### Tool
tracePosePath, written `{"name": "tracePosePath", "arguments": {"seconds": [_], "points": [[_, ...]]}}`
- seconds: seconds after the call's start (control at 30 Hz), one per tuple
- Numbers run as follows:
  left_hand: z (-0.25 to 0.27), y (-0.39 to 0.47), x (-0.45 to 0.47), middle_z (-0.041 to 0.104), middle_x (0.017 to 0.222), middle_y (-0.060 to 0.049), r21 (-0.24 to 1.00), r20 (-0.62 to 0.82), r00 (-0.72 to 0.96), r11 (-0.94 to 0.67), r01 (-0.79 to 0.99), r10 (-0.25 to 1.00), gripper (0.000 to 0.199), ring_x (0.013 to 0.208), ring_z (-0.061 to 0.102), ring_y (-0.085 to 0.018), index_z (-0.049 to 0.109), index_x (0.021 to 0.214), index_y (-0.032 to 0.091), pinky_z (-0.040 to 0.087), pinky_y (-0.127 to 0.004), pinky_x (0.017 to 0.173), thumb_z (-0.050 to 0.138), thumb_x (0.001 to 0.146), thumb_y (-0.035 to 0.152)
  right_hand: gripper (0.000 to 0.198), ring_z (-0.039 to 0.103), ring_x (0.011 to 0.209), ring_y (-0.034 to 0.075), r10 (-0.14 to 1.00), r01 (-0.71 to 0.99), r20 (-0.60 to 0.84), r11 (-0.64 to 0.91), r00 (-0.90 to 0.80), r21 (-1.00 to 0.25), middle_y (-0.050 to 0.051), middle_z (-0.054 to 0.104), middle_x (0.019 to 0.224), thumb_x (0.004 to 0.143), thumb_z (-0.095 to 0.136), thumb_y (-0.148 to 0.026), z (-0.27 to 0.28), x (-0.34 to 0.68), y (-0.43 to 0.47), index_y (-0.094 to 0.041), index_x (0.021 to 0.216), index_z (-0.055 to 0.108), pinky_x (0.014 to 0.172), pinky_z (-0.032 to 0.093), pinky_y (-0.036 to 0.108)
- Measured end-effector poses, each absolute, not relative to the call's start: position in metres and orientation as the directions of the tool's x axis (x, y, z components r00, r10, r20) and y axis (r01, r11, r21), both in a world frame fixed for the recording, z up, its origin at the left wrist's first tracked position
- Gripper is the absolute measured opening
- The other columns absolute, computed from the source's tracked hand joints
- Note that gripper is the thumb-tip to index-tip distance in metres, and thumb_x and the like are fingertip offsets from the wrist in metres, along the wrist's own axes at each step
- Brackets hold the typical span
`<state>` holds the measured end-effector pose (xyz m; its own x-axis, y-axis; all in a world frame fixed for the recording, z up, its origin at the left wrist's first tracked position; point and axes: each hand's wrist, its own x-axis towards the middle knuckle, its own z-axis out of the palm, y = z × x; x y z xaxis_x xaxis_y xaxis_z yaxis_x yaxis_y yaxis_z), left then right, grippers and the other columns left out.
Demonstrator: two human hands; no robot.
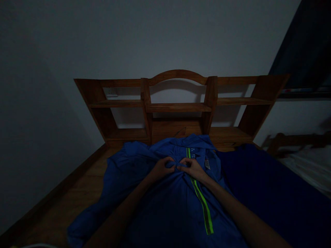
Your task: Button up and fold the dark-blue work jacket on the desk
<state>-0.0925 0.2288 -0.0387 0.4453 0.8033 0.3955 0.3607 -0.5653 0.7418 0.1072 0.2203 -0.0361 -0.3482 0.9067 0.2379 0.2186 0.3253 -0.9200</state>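
Observation:
A blue jacket (165, 206) with a yellow-green and grey stripe (204, 203) lies spread before me, its collar end toward the headboard. Near its upper middle, my left hand (163, 167) pinches the fabric between thumb and fingers. Close by on the right, my right hand (190, 167) pinches the same front edge, the fingertips of both hands almost meeting. The fabric puckers in folds around them. Whether a button or snap sits between the fingertips is too small and dark to see. A white label (207, 164) shows right of my right hand.
Behind the jacket stands a wooden headboard (178, 107) with open shelves against a pale wall (165, 38). Bare wooden boards (85, 186) show at the left. A dark blue cloth (261, 193) lies at the right, and pale bedding (310, 165) is beyond it. The room is dim.

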Motion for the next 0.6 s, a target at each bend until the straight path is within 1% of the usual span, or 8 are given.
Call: {"name": "tracePosePath", "arguments": {"seconds": [0.1, 0.2, 0.3, 0.47, 0.6], "points": [[-0.0337, 0.2262, -0.0940, 0.059, 0.090, -0.001, 0.766, 0.366, 0.477, -0.550, 0.335, 0.800, 0.021, 0.087, 0.054, -0.013, 0.058, 0.094, 0.013, 0.040, -0.022, 0.081, 0.056, 0.076, 0.026, 0.029, 0.054, 0.077, 0.014, 0.898, 0.181, 0.255, 0.334, -0.358, -0.925, 0.004, 0.060, 0.082, 0.070, 0.066, -0.036, -0.0371, 0.1075, 0.2210, -0.011, 0.082, 0.061, 0.073, 0.041, 0.024], [-0.0297, 0.2236, -0.0941, 0.059, 0.092, -0.003, 0.806, 0.327, 0.466, -0.500, 0.317, 0.822, 0.027, 0.088, 0.054, -0.014, 0.057, 0.095, 0.013, 0.041, -0.023, 0.081, 0.058, 0.076, 0.032, 0.030, 0.055, 0.077, 0.014, 0.899, 0.160, 0.256, 0.328, -0.356, -0.931, 0.004, 0.060, 0.082, 0.070, 0.066, -0.037, -0.0385, 0.1084, 0.2221, -0.010, 0.083, 0.061, 0.072, 0.041, 0.025], [-0.0283, 0.2222, -0.0933, 0.059, 0.093, -0.004, 0.834, 0.316, 0.451, -0.471, 0.287, 0.835, 0.029, 0.089, 0.054, -0.015, 0.056, 0.095, 0.012, 0.042, -0.024, 0.081, 0.059, 0.076, 0.034, 0.030, 0.054, 0.075, 0.014, 0.907, 0.163, 0.241, 0.311, -0.345, -0.936, 0.004, 0.059, 0.080, 0.070, 0.066, -0.036, -0.0402, 0.1094, 0.2235, -0.010, 0.084, 0.062, 0.069, 0.041, 0.024], [-0.0273, 0.2212, -0.0923, 0.059, 0.094, -0.004, 0.812, 0.313, 0.452, -0.483, 0.329, 0.835, 0.039, 0.090, 0.054, -0.015, 0.055, 0.097, 0.013, 0.042, -0.024, 0.081, 0.065, 0.071, 0.040, 0.026, 0.054, 0.075, 0.014, 0.914, 0.175, 0.230, 0.300, -0.334, -0.938, 0.004, 0.060, 0.079, 0.070, 0.065, -0.033, -0.0404, 0.1093, 0.2248, -0.010, 0.083, 0.063, 0.070, 0.041, 0.024], [-0.0278, 0.2203, -0.0908, 0.060, 0.092, -0.003, 0.791, 0.353, 0.420, -0.507, 0.343, 0.836, 0.037, 0.089, 0.055, -0.015, 0.056, 0.094, 0.014, 0.041, -0.023, 0.081, 0.064, 0.072, 0.043, 0.026, 0.054, 0.077, 0.015, 0.913, 0.171, 0.242, 0.309, -0.328, -0.935, 0.005, 0.060, 0.080, 0.070, 0.065, -0.033, -0.0376, 0.1085, 0.2240, -0.010, 0.082, 0.063, 0.071, 0.041, 0.024]]}}
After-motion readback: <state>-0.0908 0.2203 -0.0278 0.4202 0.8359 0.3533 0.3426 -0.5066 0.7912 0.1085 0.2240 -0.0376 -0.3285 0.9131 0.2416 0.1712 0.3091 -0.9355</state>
